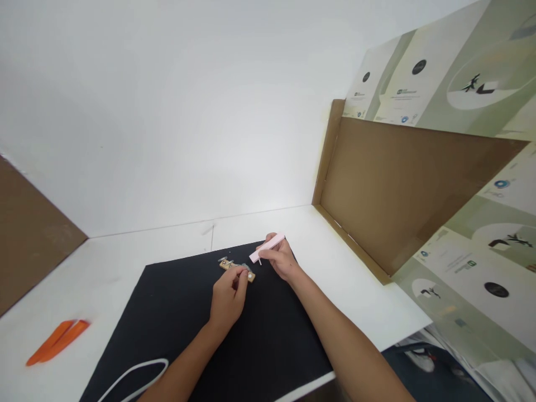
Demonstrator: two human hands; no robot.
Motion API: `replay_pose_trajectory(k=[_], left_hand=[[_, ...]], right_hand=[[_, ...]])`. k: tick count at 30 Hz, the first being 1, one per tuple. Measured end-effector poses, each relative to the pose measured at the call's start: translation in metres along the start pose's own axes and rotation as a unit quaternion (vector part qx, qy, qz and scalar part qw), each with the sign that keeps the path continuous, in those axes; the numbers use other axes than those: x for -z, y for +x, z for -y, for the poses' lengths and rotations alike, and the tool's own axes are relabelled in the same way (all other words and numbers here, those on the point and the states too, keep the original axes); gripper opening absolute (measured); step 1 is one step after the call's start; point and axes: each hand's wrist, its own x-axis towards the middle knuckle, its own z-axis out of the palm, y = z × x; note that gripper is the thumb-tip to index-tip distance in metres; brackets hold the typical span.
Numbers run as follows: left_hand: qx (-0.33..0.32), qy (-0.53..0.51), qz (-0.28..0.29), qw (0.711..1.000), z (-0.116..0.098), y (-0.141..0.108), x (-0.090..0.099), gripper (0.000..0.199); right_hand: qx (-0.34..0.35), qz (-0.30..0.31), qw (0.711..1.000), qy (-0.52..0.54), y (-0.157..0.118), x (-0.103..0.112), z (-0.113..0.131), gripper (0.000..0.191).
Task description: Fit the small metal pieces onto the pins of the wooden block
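Note:
My left hand [228,296] is closed in a pinch at a small wooden strip [250,277] over the black mat. The strip carries several small shiny metal pieces [223,259], and my fingers cover its middle. To the right and slightly farther off, my right hand [281,259] grips a flat pale pink bar [268,247], tilted with its upper end to the right. A short, thin white piece [259,261] sticks out below the bar near my thumb; whether it is joined to the bar I cannot tell. The two hands are apart.
A black mat [167,312] covers part of the white table [364,290]. At the left lies a folded orange item [58,340]. A white cord loop [142,365] sits by my left forearm. Cardboard panels [410,173] stand at the right, before a white wall [201,111].

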Motion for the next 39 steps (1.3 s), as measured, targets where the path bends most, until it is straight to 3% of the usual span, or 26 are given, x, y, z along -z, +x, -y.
replay_pose_trajectory(k=[28,36,39], left_hand=[[0.001,0.011,0.002,1.0,0.0017,-0.0012,-0.0012,0.021],[0.001,0.004,0.008,1.0,0.0001,-0.0015,-0.0012,0.022],[-0.005,0.003,0.008,1.0,-0.0005,-0.0017,-0.0013,0.023]], right_hand=[[0.011,-0.01,0.998,-0.067,0.0021,0.0068,-0.0053,0.033],[-0.019,0.05,0.997,-0.051,-0.0005,0.0066,-0.0009,0.032],[-0.011,0.043,0.997,-0.055,-0.0012,0.0047,-0.0004,0.034]])
